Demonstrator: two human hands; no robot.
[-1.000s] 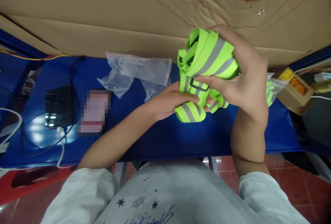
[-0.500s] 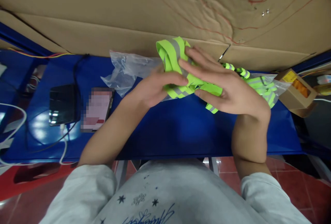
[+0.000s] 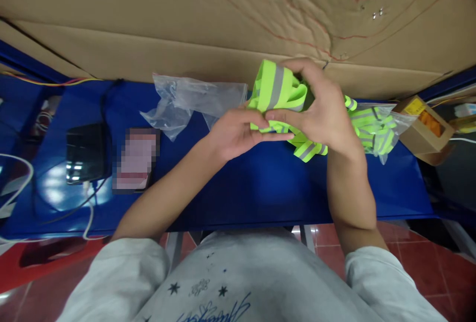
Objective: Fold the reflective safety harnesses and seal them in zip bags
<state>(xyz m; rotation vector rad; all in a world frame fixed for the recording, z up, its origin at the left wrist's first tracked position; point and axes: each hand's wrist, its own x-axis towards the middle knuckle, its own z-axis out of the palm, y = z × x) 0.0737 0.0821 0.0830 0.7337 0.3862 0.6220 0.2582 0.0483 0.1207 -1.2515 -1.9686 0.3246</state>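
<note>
Both hands hold a bundle of neon yellow-green reflective straps (image 3: 277,86) with a grey stripe, raised over the blue table. My left hand (image 3: 240,131) grips its lower left side, with a finger stretched out beneath. My right hand (image 3: 322,106) wraps round its right side, thumb across the front and fingers behind, partly hidden. A loose end of strap (image 3: 308,151) hangs below my right hand. Left of the bundle lies a clear plastic bag (image 3: 201,96). To the right, a clear bag of similar green straps (image 3: 374,128) rests on the table.
On the left of the blue table (image 3: 253,188) are a phone (image 3: 136,158) with a blurred screen and a black device (image 3: 86,153) with cables. A small cardboard box (image 3: 424,128) stands at the right. A cardboard panel (image 3: 148,19) rises along the back.
The bundle has moved a little right and turned. My right hand has gone from lying with fingers extended over the straps to wrapping round their right side.
</note>
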